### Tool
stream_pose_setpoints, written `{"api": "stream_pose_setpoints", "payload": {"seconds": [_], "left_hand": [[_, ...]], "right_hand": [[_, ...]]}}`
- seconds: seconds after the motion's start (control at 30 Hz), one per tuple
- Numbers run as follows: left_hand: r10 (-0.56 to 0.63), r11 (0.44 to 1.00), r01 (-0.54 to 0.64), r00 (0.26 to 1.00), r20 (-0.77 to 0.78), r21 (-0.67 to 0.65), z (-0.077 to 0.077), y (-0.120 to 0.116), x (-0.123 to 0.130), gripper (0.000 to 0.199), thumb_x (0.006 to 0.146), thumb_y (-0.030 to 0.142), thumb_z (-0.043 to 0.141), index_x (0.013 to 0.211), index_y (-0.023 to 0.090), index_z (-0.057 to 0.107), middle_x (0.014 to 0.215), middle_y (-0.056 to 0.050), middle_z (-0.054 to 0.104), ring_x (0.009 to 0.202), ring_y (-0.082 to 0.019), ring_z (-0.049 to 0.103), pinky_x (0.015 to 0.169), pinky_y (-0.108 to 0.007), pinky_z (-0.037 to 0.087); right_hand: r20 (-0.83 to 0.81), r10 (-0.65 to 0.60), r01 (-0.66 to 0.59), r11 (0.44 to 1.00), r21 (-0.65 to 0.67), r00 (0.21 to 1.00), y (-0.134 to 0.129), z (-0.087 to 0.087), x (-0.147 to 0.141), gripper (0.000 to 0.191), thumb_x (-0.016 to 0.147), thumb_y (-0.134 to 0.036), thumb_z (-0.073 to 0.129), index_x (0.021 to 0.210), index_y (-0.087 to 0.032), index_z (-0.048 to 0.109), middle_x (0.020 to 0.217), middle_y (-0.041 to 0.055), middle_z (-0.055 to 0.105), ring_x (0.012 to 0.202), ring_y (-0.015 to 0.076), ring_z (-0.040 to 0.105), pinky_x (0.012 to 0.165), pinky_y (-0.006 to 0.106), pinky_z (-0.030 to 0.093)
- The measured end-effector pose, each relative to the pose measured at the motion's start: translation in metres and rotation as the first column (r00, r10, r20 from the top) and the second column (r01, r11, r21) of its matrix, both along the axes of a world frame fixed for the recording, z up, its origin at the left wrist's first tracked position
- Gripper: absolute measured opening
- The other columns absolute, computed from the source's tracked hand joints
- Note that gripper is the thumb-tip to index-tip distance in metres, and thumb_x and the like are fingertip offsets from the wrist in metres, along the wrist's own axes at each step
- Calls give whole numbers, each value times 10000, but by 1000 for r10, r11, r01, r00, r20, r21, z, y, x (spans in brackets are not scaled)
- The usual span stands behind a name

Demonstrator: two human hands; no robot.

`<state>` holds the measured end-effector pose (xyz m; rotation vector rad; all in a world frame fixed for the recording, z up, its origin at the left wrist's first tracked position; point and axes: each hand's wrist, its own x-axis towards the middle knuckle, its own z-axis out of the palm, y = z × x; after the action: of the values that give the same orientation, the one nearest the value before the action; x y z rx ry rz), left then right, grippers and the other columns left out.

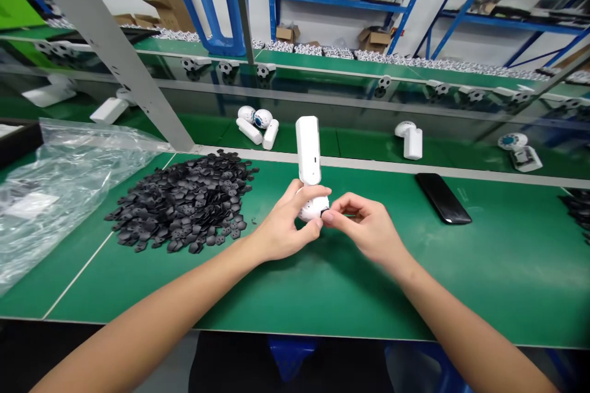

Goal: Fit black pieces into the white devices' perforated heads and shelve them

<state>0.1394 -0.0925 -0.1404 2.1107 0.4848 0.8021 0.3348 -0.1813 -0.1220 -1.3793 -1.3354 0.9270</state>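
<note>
Two of my hands meet at a white plastic housing (307, 150), which stands upright in front of me over the green bench mat (369, 298); I cannot tell whether it touches the mat. My left hand (281, 225) is closed around its rounded lower end, the fingers wrapped across the front. My right hand (369, 228) is pinching a small black piece (325, 214) between thumb and forefinger, pressing it to that rounded end.

I judge the step in hand to be fitting this black piece onto the housing. The next move seems to call for a firm left-hand hold while the right fingers seat it squarely.

To my left lies a heap of black pieces (179, 202) like the one I hold, just beside a crumpled clear plastic bag (59, 196). A black smartphone (442, 198) lies face up to my right. Similar white units (412, 139) sit on the green bench beyond, in front of blue shelving (341, 0).
</note>
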Motion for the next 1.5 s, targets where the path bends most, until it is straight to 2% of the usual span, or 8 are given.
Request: {"api": "stream_pose_setpoints", "payload": {"seconds": [0.2,0.43,0.8,0.9,1.03,1.17,1.3,1.5], "left_hand": [[42,999,-42,999,28,-3,1,-5,1,617,810,486,837,1342,275,605,1170,-67,533,1013,-220,581,926,-353,534],[79,996,-80,997,-21,-41,7,-12,1,489,914,582,736,1276,265,647,1146,-74,576,1021,-218,600,941,-358,526],[69,996,-70,997,28,62,3,-12,2,341,879,511,778,1086,242,740,952,-43,569,903,-200,581,792,-310,498],[31,993,-26,999,37,-115,0,-8,6,407,888,527,768,1164,238,694,1031,-45,611,898,-184,589,804,-303,497],[-103,838,192,975,198,-510,-1,-3,11,577,907,532,751,1341,222,531,983,-25,619,706,-112,568,638,-240,493],[-108,714,259,958,264,-651,3,2,8,553,969,589,647,1355,225,493,924,-29,657,611,-120,624,513,-217,503],[-102,684,292,946,309,-668,8,3,4,580,1027,713,395,1243,188,511,748,-49,692,561,-179,665,428,-221,496],[-151,679,324,940,307,-659,10,-5,3,583,1040,712,347,1268,198,500,822,-70,715,618,-201,702,440,-230,495]], "right_hand": [[105,-40,41,999,-3,994,-2,-6,-4,343,871,-516,822,749,-226,685,733,15,717,660,183,634,611,311,506],[191,-37,36,999,9,981,-5,-6,-6,356,902,-486,782,705,-224,643,681,2,638,633,165,530,555,294,414],[-20,69,-71,995,-70,997,1,-14,-2,313,825,-394,869,770,-213,620,840,3,683,850,208,649,793,309,521],[-33,38,-39,998,-50,999,5,-16,0,333,815,-382,886,791,-213,600,829,-5,656,819,190,636,742,287,528],[-67,-5,10,997,74,998,8,-17,4,307,997,-462,697,843,-224,578,775,-13,602,708,159,617,650,281,528],[-79,114,-105,988,112,990,1,-14,4,188,1058,-431,623,1125,-260,584,877,-5,680,734,170,691,693,320,575],[127,180,-202,961,191,975,-10,-7,-3,481,1013,-313,714,1423,-313,461,980,10,727,872,194,720,761,338,579],[185,181,-226,939,258,966,-15,-5,-4,497,1029,-268,684,1449,-336,427,1019,12,745,893,196,736,834,377,587]]}}
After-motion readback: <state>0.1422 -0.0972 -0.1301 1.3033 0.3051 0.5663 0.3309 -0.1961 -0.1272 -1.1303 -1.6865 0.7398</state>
